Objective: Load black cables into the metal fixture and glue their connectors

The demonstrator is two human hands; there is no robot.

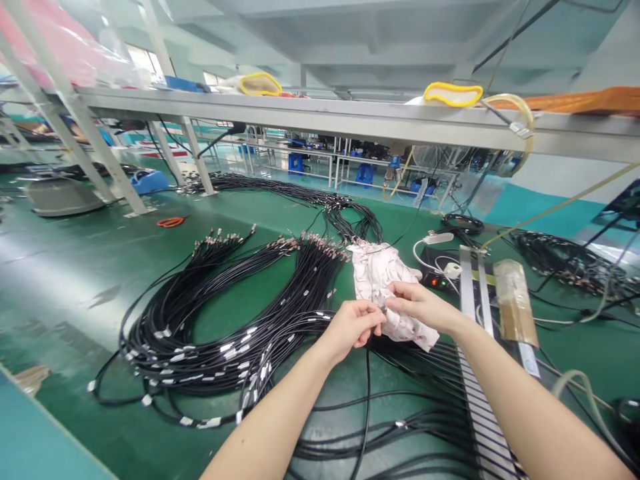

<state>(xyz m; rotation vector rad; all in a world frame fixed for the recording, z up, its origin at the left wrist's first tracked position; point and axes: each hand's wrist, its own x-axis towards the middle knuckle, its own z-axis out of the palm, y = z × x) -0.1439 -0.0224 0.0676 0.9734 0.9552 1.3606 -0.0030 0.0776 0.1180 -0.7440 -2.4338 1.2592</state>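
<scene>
My forearms (pixel 287 408) stretched nearest; my left hand (pixel 353 325) and right hand (pixel 420 305) pinched narrowly, seemingly both on one black cable (pixel 369 375), over the crumpled pale cloth (pixel 379 267); a loose grip could have let it slip.

I take this for a factory's cable-assembly floor, judging by the long green workbench (pixel 60 273) spread with great bundles of white-tagged black cables (pixel 306 283) and a slotted metal rack (pixel 476 377). Beyond the raised metal shelf (pixel 320 111) I can make out further white-framed benches (pixel 320 153), blue stools (pixel 365 175) and a broad, beamed ceiling (pixel 340 40).
</scene>
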